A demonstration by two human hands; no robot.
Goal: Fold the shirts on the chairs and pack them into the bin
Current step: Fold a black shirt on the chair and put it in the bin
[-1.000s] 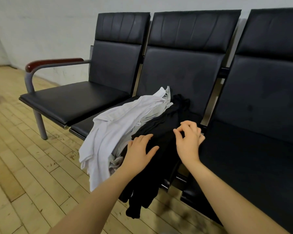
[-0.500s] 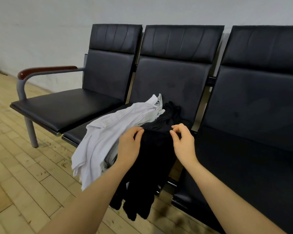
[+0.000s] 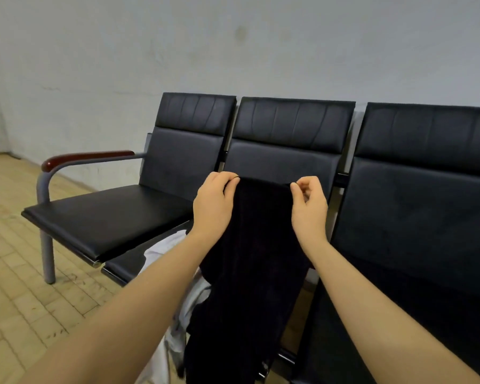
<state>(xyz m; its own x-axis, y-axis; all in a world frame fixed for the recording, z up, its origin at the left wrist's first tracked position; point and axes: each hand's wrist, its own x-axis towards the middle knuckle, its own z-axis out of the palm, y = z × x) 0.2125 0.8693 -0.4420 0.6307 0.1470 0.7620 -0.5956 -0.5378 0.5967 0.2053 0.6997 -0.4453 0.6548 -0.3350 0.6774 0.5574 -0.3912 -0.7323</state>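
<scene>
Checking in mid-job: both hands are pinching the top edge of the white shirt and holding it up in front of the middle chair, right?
Not quite. The head view shows the left hand and right hand pinching the top edge of the black fabric shirt, not the white one. The white fabric shirt lies below on the black padded middle chair, partly hidden behind the left forearm. The rest is right.

The shirt [image 3: 250, 259] in the middle of the frame is black. A white shirt [image 3: 161, 250] peeks out lower left. The chairs [image 3: 416, 206] are black, with a gray leg [image 3: 47, 256] and a dark red armrest [image 3: 89, 157]. The floor [image 3: 14, 286] is light yellow-brown wood. The wall [image 3: 233, 45] is pale gray.
</scene>
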